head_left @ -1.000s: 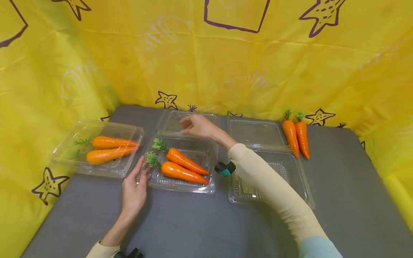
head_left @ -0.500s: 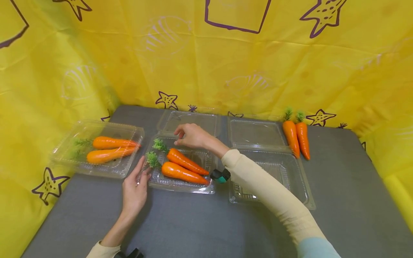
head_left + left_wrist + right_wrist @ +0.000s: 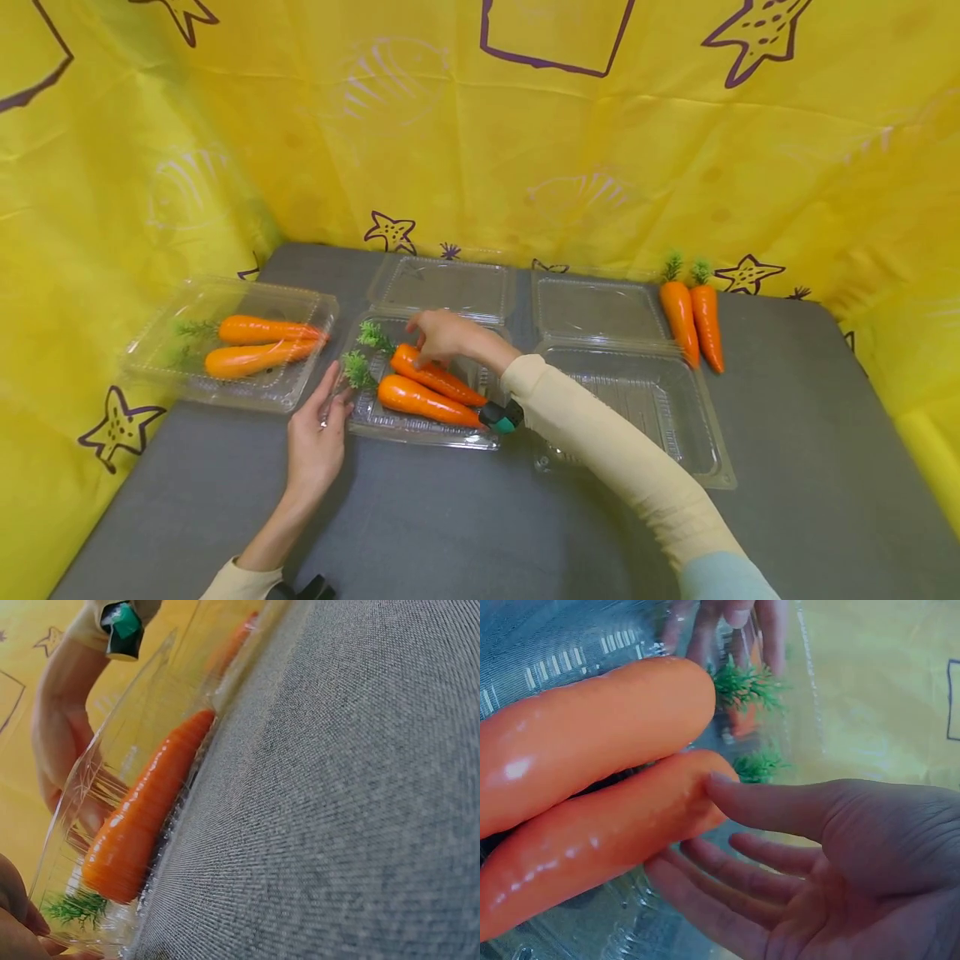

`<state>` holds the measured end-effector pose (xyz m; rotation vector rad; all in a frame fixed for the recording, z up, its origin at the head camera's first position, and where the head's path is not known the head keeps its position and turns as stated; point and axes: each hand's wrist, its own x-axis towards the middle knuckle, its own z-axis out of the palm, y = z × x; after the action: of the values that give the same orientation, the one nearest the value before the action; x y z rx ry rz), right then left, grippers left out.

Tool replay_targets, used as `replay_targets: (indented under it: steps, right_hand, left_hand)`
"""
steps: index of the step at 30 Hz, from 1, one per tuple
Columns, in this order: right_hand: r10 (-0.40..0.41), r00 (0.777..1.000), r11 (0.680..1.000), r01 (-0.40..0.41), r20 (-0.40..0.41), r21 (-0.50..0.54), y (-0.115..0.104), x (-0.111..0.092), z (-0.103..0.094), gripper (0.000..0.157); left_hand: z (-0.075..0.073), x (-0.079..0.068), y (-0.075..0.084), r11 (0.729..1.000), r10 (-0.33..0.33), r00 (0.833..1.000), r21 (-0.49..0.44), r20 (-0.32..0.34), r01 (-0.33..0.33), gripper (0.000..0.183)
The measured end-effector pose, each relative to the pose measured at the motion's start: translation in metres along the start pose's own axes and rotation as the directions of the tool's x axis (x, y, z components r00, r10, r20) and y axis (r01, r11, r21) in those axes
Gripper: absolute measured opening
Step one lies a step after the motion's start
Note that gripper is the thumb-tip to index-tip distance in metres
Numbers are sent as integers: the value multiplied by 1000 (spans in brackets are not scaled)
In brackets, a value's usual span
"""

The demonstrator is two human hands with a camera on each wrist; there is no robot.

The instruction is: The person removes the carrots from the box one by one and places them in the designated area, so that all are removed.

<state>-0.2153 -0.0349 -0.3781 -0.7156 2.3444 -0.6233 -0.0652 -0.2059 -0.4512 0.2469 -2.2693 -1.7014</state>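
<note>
Two orange carrots with green tops lie in an open clear plastic container in the middle of the table. My right hand [image 3: 442,337] is at the rear carrot [image 3: 435,375]. In the right wrist view its thumb touches the top of that carrot and its fingers [image 3: 697,892] lie along the far side, pinching the thick end. The front carrot [image 3: 423,400] lies alongside, untouched by that hand. My left hand [image 3: 317,433] rests its fairly straight fingers against the left wall of the clear container [image 3: 420,435].
To the left, a closed clear container [image 3: 225,396] holds two carrots. An open one [image 3: 701,417] stands on the right, its lid [image 3: 596,308] folded back. Beside it two more carrots [image 3: 678,321] lie on the grey table [image 3: 795,433]. Yellow cloth [image 3: 480,158] walls the back and sides.
My right hand has come down and toward me, from over the middle container's lid to the rear carrot, which it now pinches. The left hand has stayed at the container's left side.
</note>
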Motion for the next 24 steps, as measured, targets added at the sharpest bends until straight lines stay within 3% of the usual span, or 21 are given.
replay_targets:
  steps: [9, 24]
  right_hand:
    - [-19, 999, 987, 25, 37, -159, -1, 1, 4, 64]
    - [-42, 997, 984, 30, -64, -177, 3, 1, 7, 62]
  left_hand:
    - [1, 1, 0, 1000, 27, 1000, 11, -8, -27, 52]
    - [0, 1, 0, 998, 22, 1000, 52, -2, -22, 52]
